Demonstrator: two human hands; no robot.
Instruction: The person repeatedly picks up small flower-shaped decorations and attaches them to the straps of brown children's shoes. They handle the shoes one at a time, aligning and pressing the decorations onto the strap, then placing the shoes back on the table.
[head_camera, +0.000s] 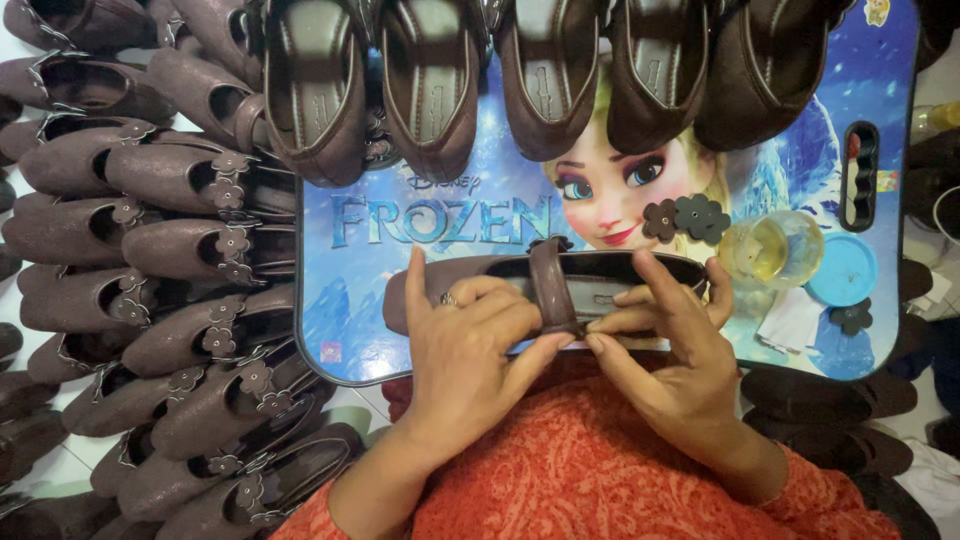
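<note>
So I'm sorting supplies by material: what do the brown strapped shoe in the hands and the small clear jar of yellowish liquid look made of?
Brown strapped shoe: probably moulded synthetic or faux leather, going by its matte, finely grained surface. Small clear jar of yellowish liquid: transparent with glossy highlights, plastic or glass; cannot tell which.

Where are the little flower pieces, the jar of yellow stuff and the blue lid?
flower pieces (688, 218), head view, on the middle of the two dark flower shapes.
jar (770, 250), head view, on its clear side over the yellow liquid.
blue lid (842, 271), head view, on its flat top.

One head camera looks steeply down, close over the lap tray (860, 360).
</note>
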